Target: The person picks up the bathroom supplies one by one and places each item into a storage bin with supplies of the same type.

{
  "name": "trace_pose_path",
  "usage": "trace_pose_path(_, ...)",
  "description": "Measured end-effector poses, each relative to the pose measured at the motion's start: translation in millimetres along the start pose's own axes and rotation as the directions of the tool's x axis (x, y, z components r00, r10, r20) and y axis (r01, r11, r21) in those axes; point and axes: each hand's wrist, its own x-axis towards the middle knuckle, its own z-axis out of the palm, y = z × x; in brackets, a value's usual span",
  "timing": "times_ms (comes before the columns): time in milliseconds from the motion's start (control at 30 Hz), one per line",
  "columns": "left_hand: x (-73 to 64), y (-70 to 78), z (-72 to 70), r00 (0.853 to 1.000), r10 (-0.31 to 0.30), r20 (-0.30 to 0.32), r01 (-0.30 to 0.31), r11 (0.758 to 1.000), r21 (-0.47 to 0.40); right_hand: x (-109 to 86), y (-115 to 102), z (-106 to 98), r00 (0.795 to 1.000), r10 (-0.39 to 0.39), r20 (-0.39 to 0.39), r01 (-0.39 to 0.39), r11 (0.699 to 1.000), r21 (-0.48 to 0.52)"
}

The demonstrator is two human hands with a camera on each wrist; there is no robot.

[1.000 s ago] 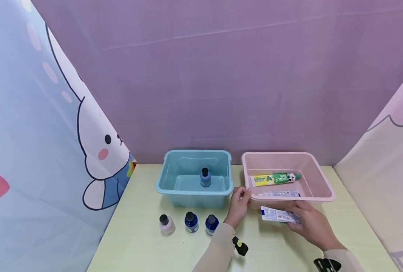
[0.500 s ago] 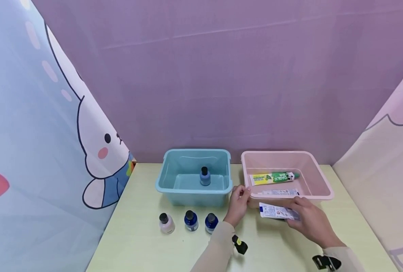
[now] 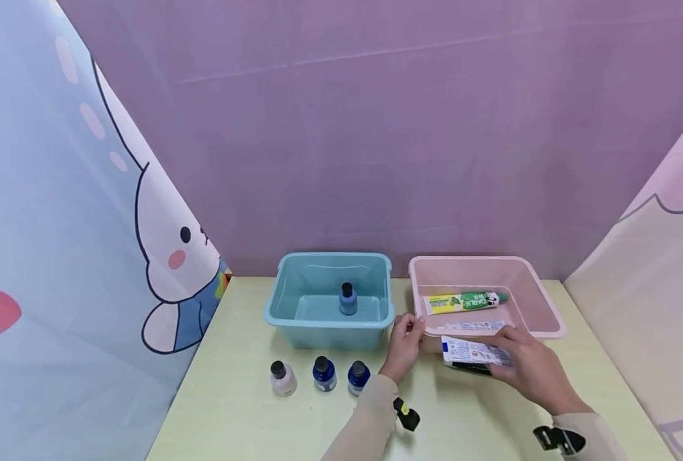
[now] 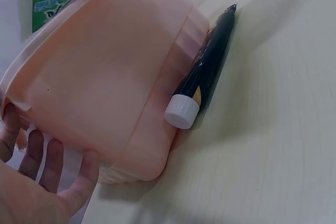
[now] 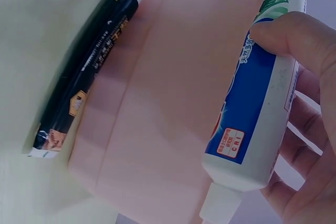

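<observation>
My right hand (image 3: 528,368) grips a white, blue and green toothpaste tube (image 5: 252,93) with a white cap, thumb across its printed side. The tube is just in front of the pink bin (image 3: 462,272), near its front rim. My left hand (image 3: 401,352) holds the bin's front left corner, fingertips at the rim. Against the bin's base on the table lies a black toothpaste tube (image 4: 205,69) with a white cap; in the head view the held tube partly hides it. Inside the bin are a yellow and green toothpaste tube (image 3: 465,302) and a whitish tube (image 3: 475,326).
Left of the pink bin stands a blue bin (image 3: 329,337) with a small black-capped bottle (image 3: 348,301) inside. A pale pink bottle (image 3: 284,381) and two dark blue bottles (image 3: 324,376) stand in front of it. A purple cloth (image 3: 376,141) hangs behind the table.
My right hand has raised the held toothpaste tube slightly toward the bin's rim, and more of the black tube shows beneath it. My left hand stays at the corner.
</observation>
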Motion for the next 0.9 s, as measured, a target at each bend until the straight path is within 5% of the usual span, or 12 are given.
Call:
trace_pose_path(500,1.4,4.9,-1.4,1.000,-0.006,-0.012,0.006,1.000,0.002,15.8,4.1,-14.1,1.000,0.019,-0.012,-0.019,1.000,0.007)
trace_pose_path(900,-2.2,2.0,-1.2,1.000,-0.016,-0.007,0.016,1.000,0.000,26.0,9.6,-16.8,0.998,-0.059,-0.023,0.059,0.998,-0.022)
